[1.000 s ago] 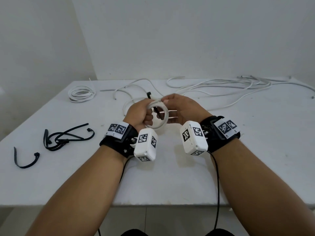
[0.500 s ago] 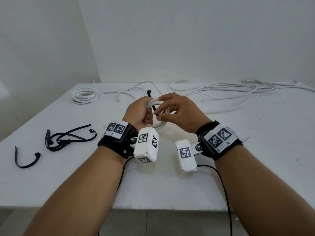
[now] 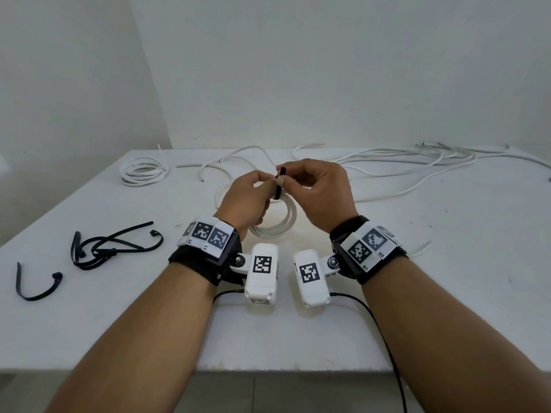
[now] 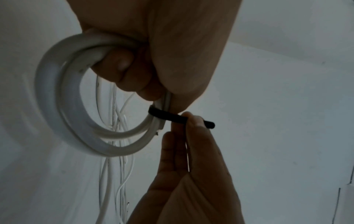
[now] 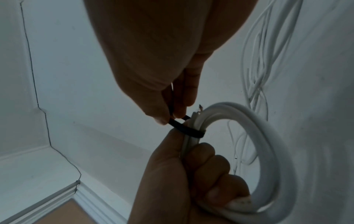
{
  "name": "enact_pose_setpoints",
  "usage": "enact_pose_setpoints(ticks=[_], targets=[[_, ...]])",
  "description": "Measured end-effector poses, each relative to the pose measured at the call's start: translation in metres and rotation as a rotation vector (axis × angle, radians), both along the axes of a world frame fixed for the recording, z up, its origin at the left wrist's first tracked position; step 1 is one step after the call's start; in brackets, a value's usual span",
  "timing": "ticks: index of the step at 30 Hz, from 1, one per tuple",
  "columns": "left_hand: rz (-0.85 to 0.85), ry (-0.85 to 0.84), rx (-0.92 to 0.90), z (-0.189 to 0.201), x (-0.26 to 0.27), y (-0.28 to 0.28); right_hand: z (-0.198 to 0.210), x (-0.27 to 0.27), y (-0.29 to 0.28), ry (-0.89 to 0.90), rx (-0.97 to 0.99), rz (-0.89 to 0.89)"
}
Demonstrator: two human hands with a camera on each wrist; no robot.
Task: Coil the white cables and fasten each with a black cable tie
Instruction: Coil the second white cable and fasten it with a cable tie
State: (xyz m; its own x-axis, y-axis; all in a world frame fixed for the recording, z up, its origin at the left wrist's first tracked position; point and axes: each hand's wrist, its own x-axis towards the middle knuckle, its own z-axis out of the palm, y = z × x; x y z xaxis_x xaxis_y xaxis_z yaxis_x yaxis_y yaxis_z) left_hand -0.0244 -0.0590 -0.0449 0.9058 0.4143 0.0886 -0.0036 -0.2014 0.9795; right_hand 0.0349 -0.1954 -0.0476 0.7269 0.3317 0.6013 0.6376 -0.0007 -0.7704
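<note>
My left hand (image 3: 253,201) grips a small coil of white cable (image 3: 284,223), fingers curled through the ring (image 4: 57,115). A black cable tie (image 4: 168,116) wraps round the coil's strands next to the left thumb. My right hand (image 3: 313,192) pinches the tie's free end (image 3: 279,186) between thumb and forefinger, just above the coil (image 5: 268,136). In the right wrist view the black tie (image 5: 188,130) crosses the strands near a cut cable end. Both hands are held above the white table (image 3: 447,263).
A finished white coil (image 3: 143,174) lies at the back left. Loose white cables (image 3: 402,165) sprawl across the back right. A tangle of black ties (image 3: 110,248) and a single black tie (image 3: 32,284) lie at the left. Walls stand behind and left.
Both hands have lifted the coil slightly and turned it. The right hand has shifted from holding the coil to pinching the black tie's end at the top.
</note>
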Motion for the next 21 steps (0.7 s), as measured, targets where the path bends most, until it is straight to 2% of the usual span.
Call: enact_pose_setpoints(ticks=[5, 9, 13, 17, 21], targets=[[-0.068, -0.042, 0.07, 0.002, -0.001, -0.001, 0.006, 0.002, -0.004, 0.133, 0.037, -0.011], [-0.081, -0.022, 0.101, -0.002, -0.001, -0.005, 0.007, 0.005, -0.008, 0.206, -0.007, 0.039], [0.028, -0.031, 0.002, -0.003, 0.002, -0.005, 0.008, 0.005, -0.006, 0.276, 0.088, 0.004], [0.109, -0.047, -0.081, 0.0, 0.002, -0.002, 0.013, 0.0, -0.007, 0.41, 0.237, 0.146], [0.13, -0.047, -0.064, -0.002, 0.003, -0.002, 0.013, -0.003, -0.007, 0.419, 0.204, 0.091]])
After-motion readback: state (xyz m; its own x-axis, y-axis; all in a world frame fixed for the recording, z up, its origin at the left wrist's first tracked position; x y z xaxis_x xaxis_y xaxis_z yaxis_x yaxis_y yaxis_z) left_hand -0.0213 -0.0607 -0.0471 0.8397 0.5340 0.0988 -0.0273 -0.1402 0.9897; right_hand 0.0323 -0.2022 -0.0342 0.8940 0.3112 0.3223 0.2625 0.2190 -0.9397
